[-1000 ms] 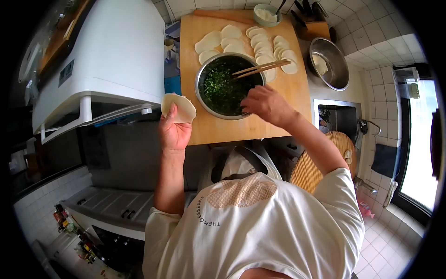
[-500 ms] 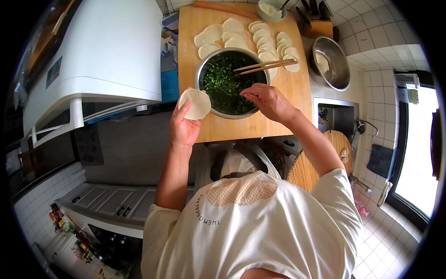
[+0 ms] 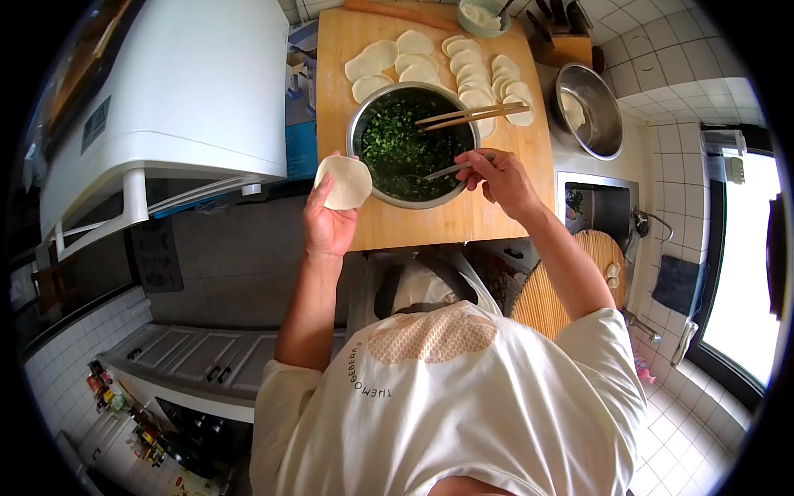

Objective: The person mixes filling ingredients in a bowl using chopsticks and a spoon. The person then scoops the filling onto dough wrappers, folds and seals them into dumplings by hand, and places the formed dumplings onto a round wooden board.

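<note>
A round dough wrapper lies across the fingers of my left hand, the thumb pressed on its face, just left of the bowl. My right hand pinches the handle of a metal spoon at the right rim. The spoon's lower end dips into the chopped green filling inside the steel bowl. Wooden chopsticks rest across the bowl's upper right edge. Behind the bowl, several flat wrappers and overlapping rows of them lie on the wooden board.
At the back stand a green bowl of white stuff and a rolling pin. On the right are a steel basin, a knife block, a sink and a round slatted tray. A white appliance stands left.
My left hand has brought the wrapper rightward, beside the bowl. My right hand has drawn back to the right rim, and the spoon now shows in its fingers.
</note>
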The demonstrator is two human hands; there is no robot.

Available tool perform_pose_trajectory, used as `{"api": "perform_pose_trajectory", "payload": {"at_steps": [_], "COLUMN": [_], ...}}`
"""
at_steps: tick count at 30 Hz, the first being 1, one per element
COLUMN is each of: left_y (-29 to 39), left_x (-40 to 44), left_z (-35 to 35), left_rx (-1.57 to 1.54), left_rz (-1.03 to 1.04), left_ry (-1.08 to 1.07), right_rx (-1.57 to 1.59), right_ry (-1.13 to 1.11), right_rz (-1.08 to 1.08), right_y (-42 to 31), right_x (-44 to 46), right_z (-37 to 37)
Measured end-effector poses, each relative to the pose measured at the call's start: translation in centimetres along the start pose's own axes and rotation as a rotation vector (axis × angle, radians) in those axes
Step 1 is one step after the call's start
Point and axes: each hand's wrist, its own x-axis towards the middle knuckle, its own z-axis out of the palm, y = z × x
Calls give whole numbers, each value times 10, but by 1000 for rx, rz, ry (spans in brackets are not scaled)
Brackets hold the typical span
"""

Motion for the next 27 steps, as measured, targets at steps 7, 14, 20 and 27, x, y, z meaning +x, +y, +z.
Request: {"api": "perform_pose_trajectory", "payload": {"at_steps": [7,14,20,27], "left_y": [12,7,-8,-21], "left_x": [-5,-8,2,15], "left_z": [8,18,43,65], "left_rx": [-14,27,38,-62], "left_rz": [48,-4,-72,-94], "left_ry": [-44,38,39,-12], "right_rx": [282,480,494,-423], "right_ry": [115,231,222,200], "right_rz": [185,124,-110,-655], "right_y": [8,4,-25,-1], "right_x": [-7,-10,-30,-49], "right_z": [0,-4,16,58]}}
